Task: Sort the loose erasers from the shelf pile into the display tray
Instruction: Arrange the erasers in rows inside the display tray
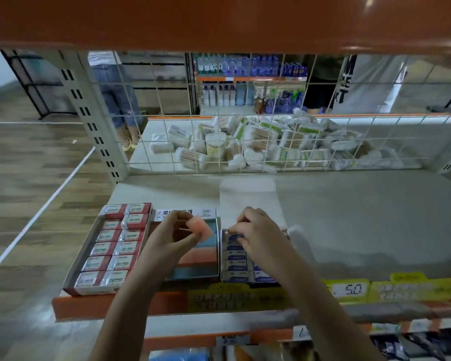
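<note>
The left hand is pinching a loose pink eraser between thumb and fingertips, holding it just above the middle display tray, whose floor is showing teal and orange bands. The right hand is curling down over the far end of the right-hand tray and is gripping a blue-and-white wrapped eraser at the top of that row, with more blue-labelled erasers lying in a column beneath it. To the left, a tray of red-and-white boxed erasers is sitting in 2 neat columns, touching the middle tray's side. All 3 trays are resting on the grey shelf near its orange front edge, where a yellow price label is reading 5.0. Behind a white wire grid, a heap of packaged cotton swabs is lying on the opposite shelf side, blurred by motion.
</note>
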Demonstrator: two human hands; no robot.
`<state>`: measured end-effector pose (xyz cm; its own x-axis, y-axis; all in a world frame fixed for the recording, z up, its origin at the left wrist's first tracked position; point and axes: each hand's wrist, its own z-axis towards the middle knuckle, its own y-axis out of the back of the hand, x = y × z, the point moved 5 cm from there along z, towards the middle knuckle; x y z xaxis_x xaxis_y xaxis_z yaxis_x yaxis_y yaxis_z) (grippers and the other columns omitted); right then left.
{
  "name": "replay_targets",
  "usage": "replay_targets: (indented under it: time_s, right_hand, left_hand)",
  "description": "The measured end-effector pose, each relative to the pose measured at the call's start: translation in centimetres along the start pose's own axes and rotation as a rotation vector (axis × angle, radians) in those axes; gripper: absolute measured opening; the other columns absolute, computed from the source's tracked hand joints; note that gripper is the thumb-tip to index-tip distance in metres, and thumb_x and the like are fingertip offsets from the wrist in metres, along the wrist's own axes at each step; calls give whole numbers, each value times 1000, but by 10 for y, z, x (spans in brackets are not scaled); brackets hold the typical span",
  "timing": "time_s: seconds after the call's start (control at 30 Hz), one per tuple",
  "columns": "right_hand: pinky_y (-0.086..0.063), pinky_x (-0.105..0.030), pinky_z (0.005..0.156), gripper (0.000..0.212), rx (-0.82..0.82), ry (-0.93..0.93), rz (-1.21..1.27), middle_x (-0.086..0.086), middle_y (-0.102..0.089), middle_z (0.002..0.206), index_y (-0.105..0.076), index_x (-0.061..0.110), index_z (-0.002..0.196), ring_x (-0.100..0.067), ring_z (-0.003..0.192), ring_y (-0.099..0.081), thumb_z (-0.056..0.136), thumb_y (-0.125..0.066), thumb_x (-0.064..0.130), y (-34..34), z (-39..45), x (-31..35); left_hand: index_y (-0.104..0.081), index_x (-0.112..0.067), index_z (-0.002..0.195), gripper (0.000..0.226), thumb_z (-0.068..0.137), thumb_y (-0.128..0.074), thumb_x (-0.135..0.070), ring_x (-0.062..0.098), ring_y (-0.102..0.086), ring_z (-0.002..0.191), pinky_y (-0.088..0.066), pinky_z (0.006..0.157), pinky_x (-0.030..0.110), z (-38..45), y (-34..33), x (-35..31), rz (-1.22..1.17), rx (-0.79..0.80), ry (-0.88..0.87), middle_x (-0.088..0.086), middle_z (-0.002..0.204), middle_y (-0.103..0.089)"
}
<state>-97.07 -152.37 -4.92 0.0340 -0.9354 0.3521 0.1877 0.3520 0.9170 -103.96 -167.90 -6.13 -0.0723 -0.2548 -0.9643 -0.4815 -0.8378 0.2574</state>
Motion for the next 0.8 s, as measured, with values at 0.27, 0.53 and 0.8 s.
replay_targets:
  time_s: [0.27, 0.53, 0.8]
  right_hand:
    - [-31, 0, 75, 22, -47, -81, 156, 3, -53, 107, -67, 13, 111, -1, 90, -44, 91, -58, 15, -1, -4, -8]
    - [-32, -7, 82, 24, -43, -100, 131, 1, -60, 108, -69, 11, 110, -10, 100, -54, 93, -54, 19, -4, -6, -12]
    - [-44, -26, 87, 27, 42, -107, 60, -5, -59, 107, -66, 10, 114, -17, 97, -56, 95, -50, 21, -5, -3, -6]
  left_hand:
    - [-56, -27, 106, 33, 83, -64, -5, 9, -66, 79, -52, 67, 22, -4, -1, 2, -74, 15, -15, 5, 94, -67]
    - [-55, -20, 99, 26, 80, -66, -6, 18, -68, 85, -56, 71, 31, -12, 9, 12, -43, -21, -20, 5, 99, -63]
    - [-55, -16, 97, 21, 81, -66, -8, 18, -67, 85, -57, 70, 32, -20, 12, 15, -15, 1, 4, 5, 93, -65]
